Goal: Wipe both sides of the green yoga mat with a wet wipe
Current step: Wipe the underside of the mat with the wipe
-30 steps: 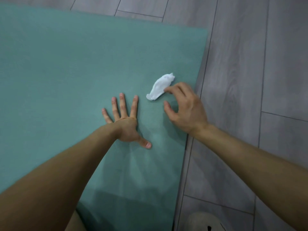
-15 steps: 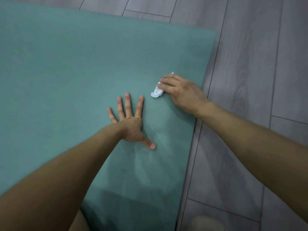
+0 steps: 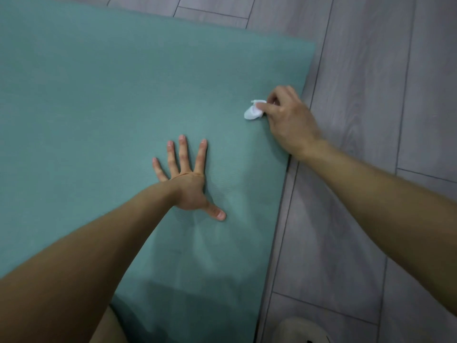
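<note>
Head view: right hand [image 3: 288, 120] pinches the wet wipe [image 3: 252, 112] on the green yoga mat [image 3: 99, 95]; left hand [image 3: 186, 179] presses flat, fingers spread.

A green yoga mat [image 3: 99, 120] lies unrolled and flat on a gray plank floor [image 3: 371, 70]. Its far right corner and long right edge are in view, and its matte, finely textured top faces up. A small white wet wipe [image 3: 252, 113], crumpled into a wad, sits on the mat just inside that right edge, a little short of the corner. It is pinched in the fingers of the right hand [image 3: 286, 120]. The left hand [image 3: 188, 184] lies palm-down on the mat nearer the camera, its 5 digits spread.
</note>
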`<control>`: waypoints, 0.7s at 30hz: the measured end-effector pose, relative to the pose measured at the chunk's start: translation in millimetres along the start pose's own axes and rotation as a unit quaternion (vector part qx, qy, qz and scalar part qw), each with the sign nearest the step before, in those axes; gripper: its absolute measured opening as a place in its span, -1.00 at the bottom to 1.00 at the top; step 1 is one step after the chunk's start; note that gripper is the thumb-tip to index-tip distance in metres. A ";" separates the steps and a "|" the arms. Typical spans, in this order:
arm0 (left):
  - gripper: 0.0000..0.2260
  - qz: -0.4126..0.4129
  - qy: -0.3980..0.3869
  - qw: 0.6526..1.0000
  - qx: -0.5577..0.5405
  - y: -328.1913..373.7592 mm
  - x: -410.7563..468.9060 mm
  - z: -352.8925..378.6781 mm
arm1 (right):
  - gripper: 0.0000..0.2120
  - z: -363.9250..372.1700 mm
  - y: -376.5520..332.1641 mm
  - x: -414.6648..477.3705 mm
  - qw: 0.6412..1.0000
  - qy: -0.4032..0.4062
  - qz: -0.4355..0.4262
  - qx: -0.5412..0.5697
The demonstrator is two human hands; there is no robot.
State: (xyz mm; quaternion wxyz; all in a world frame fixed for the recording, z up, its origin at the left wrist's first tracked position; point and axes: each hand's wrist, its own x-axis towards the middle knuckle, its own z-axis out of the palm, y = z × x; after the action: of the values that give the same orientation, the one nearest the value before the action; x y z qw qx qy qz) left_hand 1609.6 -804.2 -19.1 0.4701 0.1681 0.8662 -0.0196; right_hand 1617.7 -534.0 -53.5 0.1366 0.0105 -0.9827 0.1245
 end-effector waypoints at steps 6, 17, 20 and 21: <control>0.62 -0.007 0.001 1.000 0.012 0.1 2.1 0.9 | -0.80 -0.6 -94.3 -86.1 0.979 -0.093 -0.124 0.134; 0.62 0.003 -0.004 1.000 0.003 0.3 -1.1 -0.9 | -0.46 -9.4 5.0 -7.6 0.995 -0.020 0.078 0.062; 0.62 0.000 -0.003 1.000 0.006 0.7 -0.4 0.2 | -0.66 -7.4 -79.9 -82.1 0.981 -0.074 -0.068 0.168; 0.62 -0.003 -0.002 1.000 0.007 1.5 -0.2 0.3 | -0.69 -10.1 -101.2 -105.7 0.971 -0.102 -0.119 0.178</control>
State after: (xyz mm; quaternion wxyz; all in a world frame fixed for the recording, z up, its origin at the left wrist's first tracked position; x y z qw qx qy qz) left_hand 1610.5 -802.9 -18.9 0.4701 0.1689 0.8658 -0.0274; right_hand 1727.6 -630.9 -48.3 0.0455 0.1643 -0.9452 0.2784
